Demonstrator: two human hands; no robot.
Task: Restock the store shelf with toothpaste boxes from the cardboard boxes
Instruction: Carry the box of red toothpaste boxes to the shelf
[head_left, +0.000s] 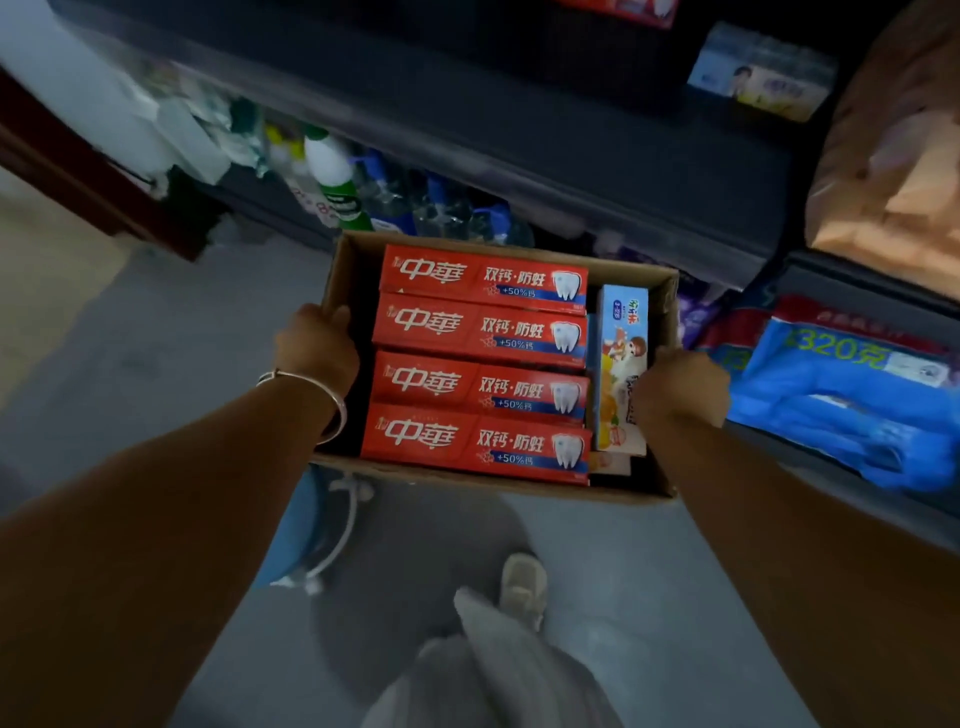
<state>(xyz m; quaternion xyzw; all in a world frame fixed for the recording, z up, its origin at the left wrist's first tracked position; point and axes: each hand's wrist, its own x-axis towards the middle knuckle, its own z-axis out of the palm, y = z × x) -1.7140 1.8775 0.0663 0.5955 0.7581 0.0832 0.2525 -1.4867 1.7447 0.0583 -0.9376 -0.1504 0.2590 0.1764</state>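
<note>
Toothpaste boxes (480, 364), red rectangular, in cardboard box (498, 480); both hands (318, 347) gripping.

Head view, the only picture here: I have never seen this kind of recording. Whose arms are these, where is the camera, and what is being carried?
There is no machine. A person wears a wide-angle camera on the head, looking forward and down, so you see their own arms. The left hand grips the left wall of an open cardboard box and the right hand grips its right wall, holding it above the floor. Inside lie four red toothpaste boxes side by side, with a light blue children's toothpaste box along the right. Ahead are dark store shelves with bottles at the left and blue packs at the right. A shoe shows below.
</note>
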